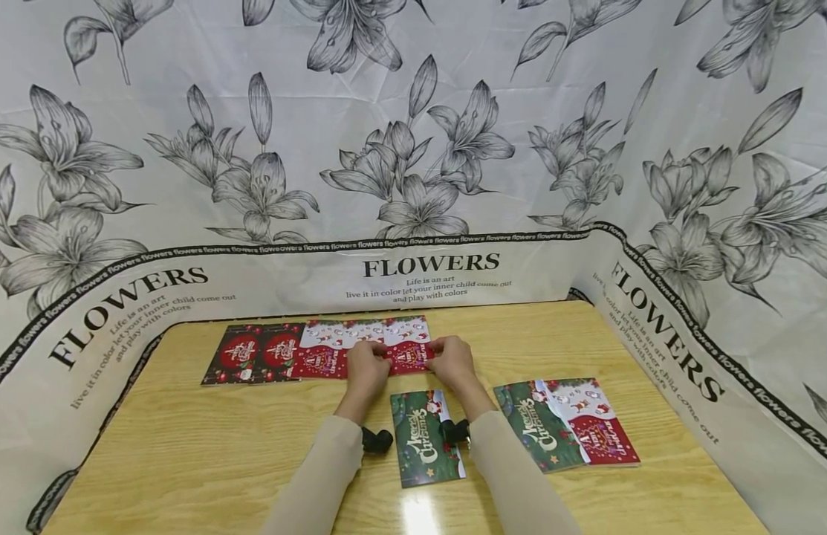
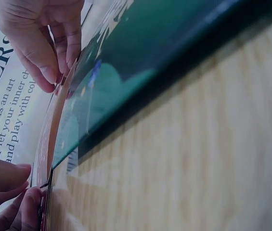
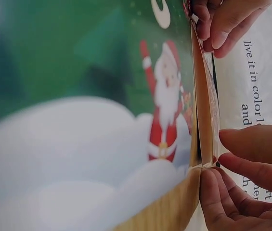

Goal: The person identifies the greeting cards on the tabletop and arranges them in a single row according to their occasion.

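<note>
A red-and-white Christmas card (image 1: 409, 358) at the right end of the back row is held at its two sides. My left hand (image 1: 368, 367) pinches its left edge between thumb and fingers, overlapping the neighbouring red-and-white card (image 1: 324, 360). At the right edge, my right hand (image 1: 455, 361) pinches the card near its corner. Both wrist views show it edge-on, with its pages slightly parted between the left fingers (image 2: 6, 178) and the right fingers (image 3: 251, 144). Nearer my body, a green Merry Christmas card (image 1: 416, 438) lies flat between my forearms.
Two dark cards with red circles (image 1: 239, 353) start the row on the left. Another green card (image 1: 540, 427) and a red-and-white card (image 1: 597, 423) lie side by side at right. A flower-printed cloth (image 1: 440, 279) walls the wooden table (image 1: 219, 453) at the back and sides.
</note>
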The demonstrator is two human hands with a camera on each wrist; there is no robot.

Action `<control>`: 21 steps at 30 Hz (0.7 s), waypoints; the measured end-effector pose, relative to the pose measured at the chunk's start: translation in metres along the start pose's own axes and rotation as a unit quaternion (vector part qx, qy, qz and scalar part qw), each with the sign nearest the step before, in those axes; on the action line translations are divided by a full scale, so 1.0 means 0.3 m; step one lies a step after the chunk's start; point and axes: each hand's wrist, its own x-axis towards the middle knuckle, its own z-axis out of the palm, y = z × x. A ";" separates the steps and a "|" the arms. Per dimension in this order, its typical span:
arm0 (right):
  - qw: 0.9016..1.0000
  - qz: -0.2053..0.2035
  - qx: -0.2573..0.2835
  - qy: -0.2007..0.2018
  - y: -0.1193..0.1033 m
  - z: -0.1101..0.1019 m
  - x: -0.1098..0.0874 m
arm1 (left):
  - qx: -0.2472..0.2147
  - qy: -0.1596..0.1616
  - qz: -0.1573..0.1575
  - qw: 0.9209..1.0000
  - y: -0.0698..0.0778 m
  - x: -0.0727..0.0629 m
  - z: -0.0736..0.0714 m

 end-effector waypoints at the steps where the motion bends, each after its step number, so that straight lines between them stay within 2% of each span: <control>1: 1.000 0.002 0.000 0.000 0.002 0.000 -0.001 | 0.000 0.000 -0.001 1.000 -0.001 -0.002 0.001; 10: 1.000 -0.006 0.003 0.006 0.020 -0.008 -0.013 | -0.021 0.003 0.009 1.000 0.000 -0.016 -0.003; 18: 0.997 -0.030 0.063 0.020 0.031 -0.053 -0.048 | -0.045 0.018 0.048 0.998 0.050 -0.050 -0.001; 21: 0.996 -0.043 0.070 0.028 0.044 -0.086 -0.058 | -0.047 0.016 0.076 0.996 0.079 -0.068 0.010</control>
